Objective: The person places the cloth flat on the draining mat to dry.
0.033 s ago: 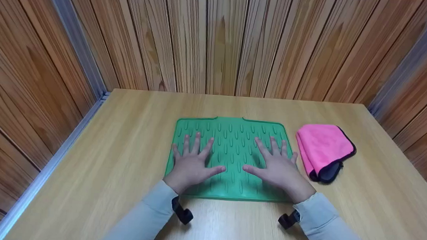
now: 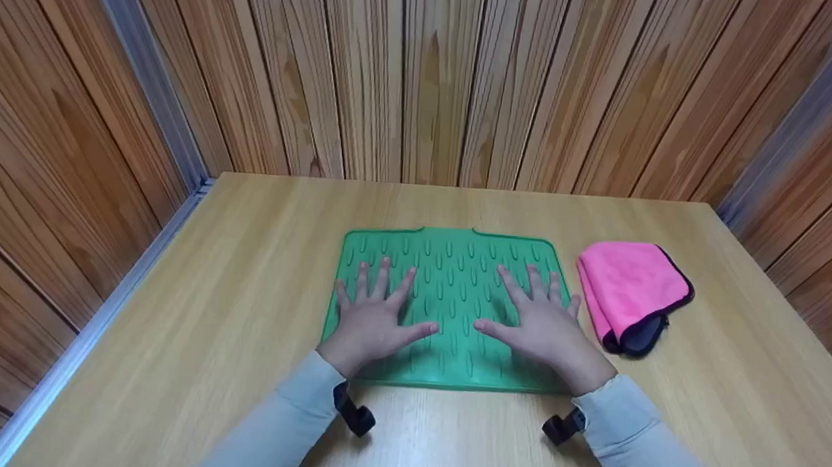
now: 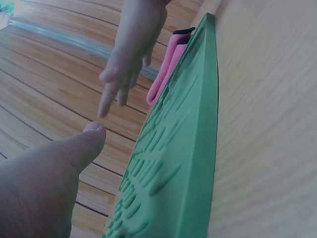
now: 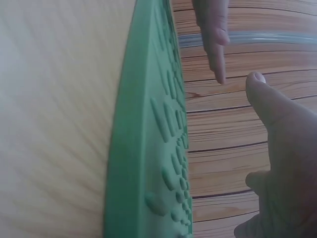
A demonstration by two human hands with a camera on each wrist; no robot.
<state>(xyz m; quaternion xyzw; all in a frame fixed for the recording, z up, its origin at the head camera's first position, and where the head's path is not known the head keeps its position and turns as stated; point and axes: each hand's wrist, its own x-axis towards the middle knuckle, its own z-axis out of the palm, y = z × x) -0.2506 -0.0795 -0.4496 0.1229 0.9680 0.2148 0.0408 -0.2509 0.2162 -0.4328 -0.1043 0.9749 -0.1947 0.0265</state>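
A green rubbery mat [image 2: 452, 339] with rows of raised elongated bumps lies flat on the table. My left hand [image 2: 373, 326] hovers over its left half, palm down, with fingers and thumb spread wide. Over the right half my right hand [image 2: 545, 330] is held the same way, its thumb pointing in toward the left thumb. Both wrist views show a gap between the hands and the mat's bumpy surface. Neither hand holds anything. Right of the mat, close to my right fingertips, lies a folded pink cloth [image 2: 629, 281] with black edging.
The wooden table [image 2: 236, 287] reaches back to a wood-plank wall [image 2: 434, 81]. Plank walls with metal strips at the corners stand on the left and right. Each wrist carries a black strap with a small camera, the left camera [image 2: 359, 420] hanging low over the table.
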